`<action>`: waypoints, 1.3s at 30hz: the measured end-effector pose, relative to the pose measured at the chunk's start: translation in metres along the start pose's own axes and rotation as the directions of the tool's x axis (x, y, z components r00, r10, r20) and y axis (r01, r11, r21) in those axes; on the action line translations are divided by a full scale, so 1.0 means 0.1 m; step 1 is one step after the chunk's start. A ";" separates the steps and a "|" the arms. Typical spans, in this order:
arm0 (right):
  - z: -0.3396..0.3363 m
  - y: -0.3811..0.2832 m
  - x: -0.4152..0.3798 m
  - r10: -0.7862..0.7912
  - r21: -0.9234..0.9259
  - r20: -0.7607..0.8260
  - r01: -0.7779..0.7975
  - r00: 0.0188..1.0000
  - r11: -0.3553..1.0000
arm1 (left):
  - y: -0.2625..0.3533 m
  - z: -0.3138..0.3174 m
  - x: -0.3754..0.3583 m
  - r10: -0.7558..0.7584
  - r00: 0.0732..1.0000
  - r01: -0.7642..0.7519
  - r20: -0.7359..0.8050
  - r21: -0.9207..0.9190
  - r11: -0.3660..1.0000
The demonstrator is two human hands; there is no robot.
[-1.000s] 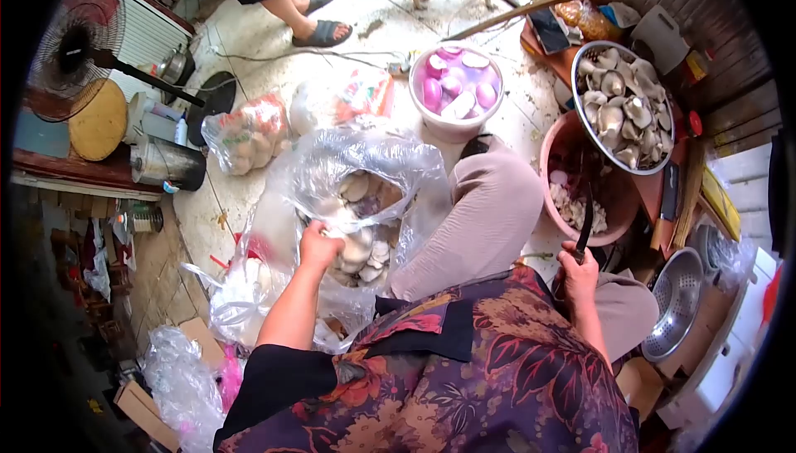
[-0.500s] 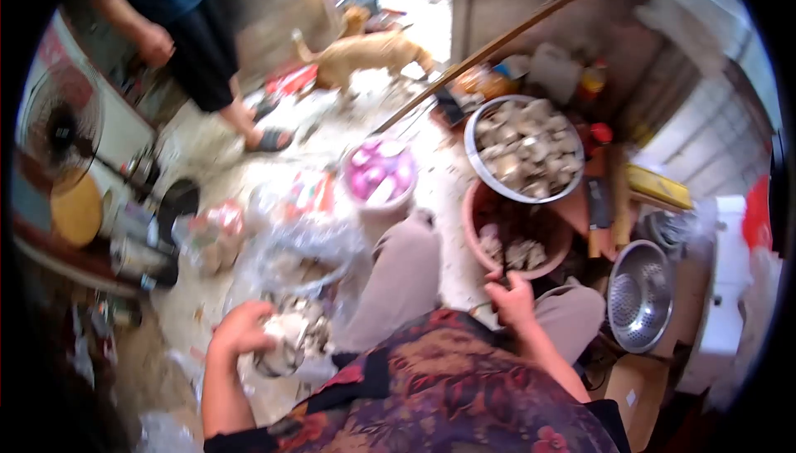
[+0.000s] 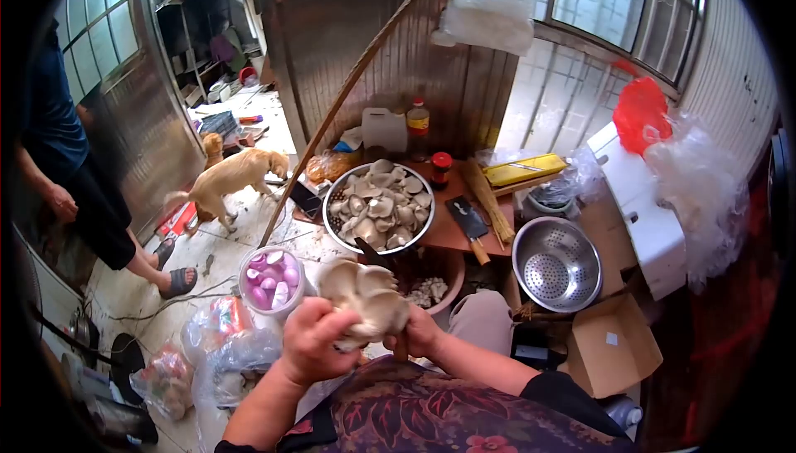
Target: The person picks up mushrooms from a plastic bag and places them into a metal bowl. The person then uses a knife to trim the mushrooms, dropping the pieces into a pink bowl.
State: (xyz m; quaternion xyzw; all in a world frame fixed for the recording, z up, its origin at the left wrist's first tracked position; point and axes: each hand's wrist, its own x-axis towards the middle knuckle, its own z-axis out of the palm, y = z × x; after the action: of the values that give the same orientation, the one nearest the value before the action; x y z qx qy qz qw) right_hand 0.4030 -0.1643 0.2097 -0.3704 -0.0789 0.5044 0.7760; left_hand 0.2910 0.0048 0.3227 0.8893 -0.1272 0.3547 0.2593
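Note:
A cluster of oyster mushrooms (image 3: 365, 291) is held up in front of me, my left hand (image 3: 319, 341) wrapped around its left side. At its lower right edge, my right hand (image 3: 417, 335) grips a knife (image 3: 373, 254), whose dark blade shows above the caps. The mushrooms cover part of the blade. Just beyond is a colander (image 3: 333, 229) heaped with loose oyster mushrooms. Partly under it stands a reddish basin (image 3: 452, 275) with mushroom pieces (image 3: 429, 291) inside. A clear plastic bag (image 3: 220, 366) rests on the floor by my left forearm.
A pail (image 3: 292, 308) of purple pieces stands ahead-left. On the low table lies a cleaver (image 3: 468, 225). Right of it are an empty metal colander (image 3: 557, 266) and a cardboard box (image 3: 618, 345). A wooden pole (image 3: 348, 92) slants across; a dog (image 3: 228, 179) and a person (image 3: 70, 154) stand left.
My left hand has brought the mushroom cluster up from the bag at the left to the middle. My right hand and knife have met it there. The view has tilted up and turned right.

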 end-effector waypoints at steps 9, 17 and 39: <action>-0.48 0.19 -0.08 -0.086 0.271 -0.075 0.104 0.993 0.957 | -0.05 0.50 -0.04 0.156 0.987 -0.155 0.045 -0.016 0.988; -0.57 0.12 -0.02 -0.163 0.213 -0.170 0.197 0.972 0.957 | -0.07 0.59 -0.07 -0.102 0.995 0.102 0.010 0.031 0.994; -0.35 -0.07 0.05 -0.168 0.117 -0.303 0.212 0.938 0.970 | -0.29 0.80 -0.14 -0.696 0.575 0.764 0.430 -0.586 0.270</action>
State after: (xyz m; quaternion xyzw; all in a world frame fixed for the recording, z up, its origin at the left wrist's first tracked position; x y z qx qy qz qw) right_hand 0.4276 -0.1790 0.1881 -0.3726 0.0383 0.3713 0.8496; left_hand 0.3383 -0.0145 0.2526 0.6794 0.1560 0.0745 0.7131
